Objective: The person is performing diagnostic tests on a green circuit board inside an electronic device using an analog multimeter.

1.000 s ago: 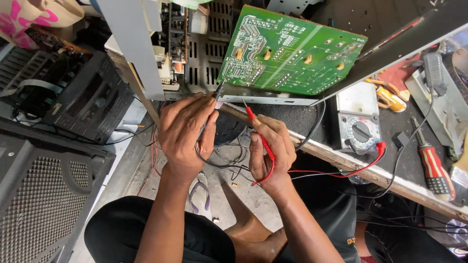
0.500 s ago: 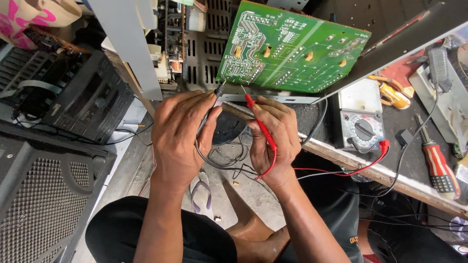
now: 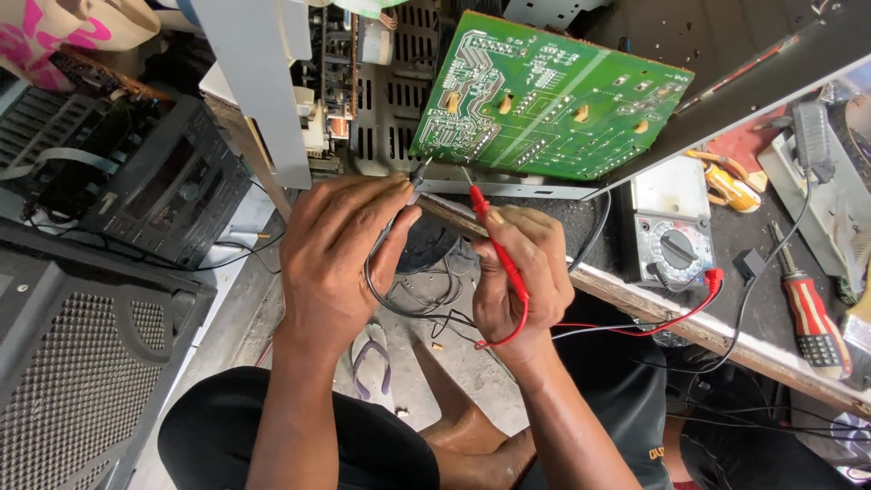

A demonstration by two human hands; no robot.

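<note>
Right hand (image 3: 519, 272) gripping red probe (image 3: 494, 249), circuit board (image 3: 553, 100) edge

A: What colours mark the circuit board (image 3: 553, 100) and the two probes?

B: The board is green, patterned with pale traces and yellowish solder patches. The probe in the right hand (image 3: 522, 272) is red (image 3: 494, 245), with a red lead; the probe in the left hand (image 3: 340, 259) is black (image 3: 399, 213), with a black lead.

A: And the surrounding items?

B: The multimeter (image 3: 667, 231) is pale grey with a black dial. The screwdriver (image 3: 812, 322) has a red handle with a black ribbed grip. The speaker grille (image 3: 63, 381) is dark grey with a fine dotted mesh. The sandal (image 3: 370, 354) is white with purple straps
</note>
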